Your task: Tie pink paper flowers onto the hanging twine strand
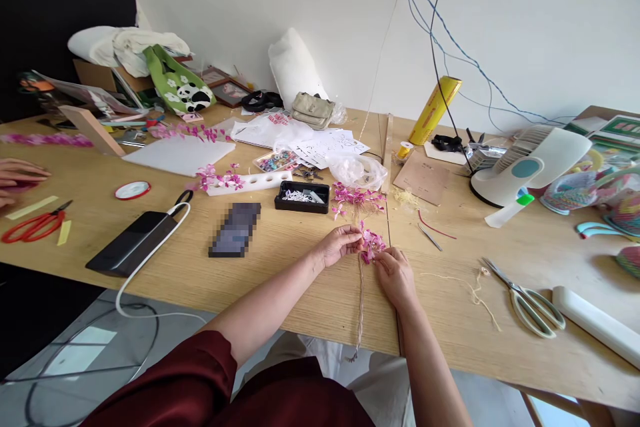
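Note:
Both my hands meet over the middle of the wooden table. My left hand pinches a small cluster of pink flowers at the top of a jute twine strand that runs toward me and hangs over the table's front edge. My right hand grips the same flower cluster and twine from the right. Just behind my hands lies a loose bunch of pink flowers.
Pale scissors and a white bar lie at right, a desk fan behind them. A black tray, a phone and a power bank lie left. Another person's hand and red scissors sit far left.

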The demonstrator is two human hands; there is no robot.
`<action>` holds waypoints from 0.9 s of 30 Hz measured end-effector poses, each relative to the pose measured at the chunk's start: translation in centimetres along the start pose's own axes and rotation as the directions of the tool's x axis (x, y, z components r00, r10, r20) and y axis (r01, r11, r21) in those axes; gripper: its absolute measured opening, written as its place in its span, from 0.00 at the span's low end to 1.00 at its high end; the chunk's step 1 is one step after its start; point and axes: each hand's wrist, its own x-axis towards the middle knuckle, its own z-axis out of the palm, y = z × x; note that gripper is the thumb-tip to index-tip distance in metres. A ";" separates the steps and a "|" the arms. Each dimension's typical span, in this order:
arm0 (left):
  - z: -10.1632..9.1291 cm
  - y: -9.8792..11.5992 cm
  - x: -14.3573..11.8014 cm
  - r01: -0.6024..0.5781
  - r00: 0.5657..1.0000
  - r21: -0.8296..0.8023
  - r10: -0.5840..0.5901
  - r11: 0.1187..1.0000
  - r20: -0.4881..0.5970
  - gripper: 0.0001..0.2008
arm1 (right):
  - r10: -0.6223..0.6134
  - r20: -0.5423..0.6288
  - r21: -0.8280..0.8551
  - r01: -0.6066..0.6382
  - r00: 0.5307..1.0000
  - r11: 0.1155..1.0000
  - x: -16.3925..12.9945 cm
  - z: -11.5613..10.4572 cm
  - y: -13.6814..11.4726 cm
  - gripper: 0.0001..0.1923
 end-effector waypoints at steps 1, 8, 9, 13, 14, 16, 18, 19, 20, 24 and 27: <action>0.0 0.0 0.0 0.001 1.000 0.001 -0.001 1.000 0.001 0.14 | 0.001 -0.017 0.025 -0.001 1.000 1.000 -0.1 0.0 0.1 0.10; -0.1 0.0 -0.1 0.002 0.999 -0.004 -0.002 1.000 0.032 0.12 | 0.059 -0.177 0.096 -0.042 0.982 0.994 -0.4 -0.2 0.7 0.12; -0.1 0.0 -0.1 0.004 0.999 -0.001 -0.004 1.000 0.036 0.12 | 0.020 -0.139 0.104 -0.005 0.990 0.995 -0.4 -0.2 0.6 0.11; 0.0 0.0 -0.1 0.007 1.000 0.000 -0.007 1.000 0.023 0.13 | -0.040 0.000 0.035 0.040 0.999 0.999 -0.2 0.1 0.0 0.11; 0.0 -0.1 -0.1 0.008 1.000 0.003 -0.008 1.000 0.017 0.14 | -0.031 0.016 0.013 0.031 0.999 0.999 -0.2 0.2 0.0 0.10; 0.0 -0.1 -0.1 0.012 1.000 0.010 -0.012 1.000 0.013 0.14 | -0.015 0.032 -0.017 0.016 0.999 1.000 -0.1 0.3 0.0 0.09; 0.0 -0.1 -0.1 0.012 1.000 0.019 -0.013 1.000 0.018 0.14 | -0.009 0.039 -0.034 0.010 0.999 0.999 0.0 0.4 0.2 0.09; 0.0 -0.1 -0.1 0.011 1.000 0.025 -0.012 1.000 0.020 0.14 | -0.008 0.045 -0.042 0.010 0.999 0.999 0.0 0.4 0.2 0.09; 0.1 -0.2 -0.1 0.010 1.000 0.030 -0.011 0.999 0.020 0.14 | -0.007 0.051 -0.052 0.009 0.999 0.999 0.0 0.4 0.2 0.09; 0.1 -0.2 0.0 0.012 1.000 0.042 -0.012 0.999 0.006 0.16 | 0.002 0.065 -0.090 0.004 0.998 0.996 0.1 0.4 0.2 0.08; 0.1 -0.2 0.0 0.011 1.000 0.045 -0.011 0.999 0.001 0.16 | 0.009 0.067 -0.096 -0.003 0.998 0.995 0.2 0.5 0.2 0.08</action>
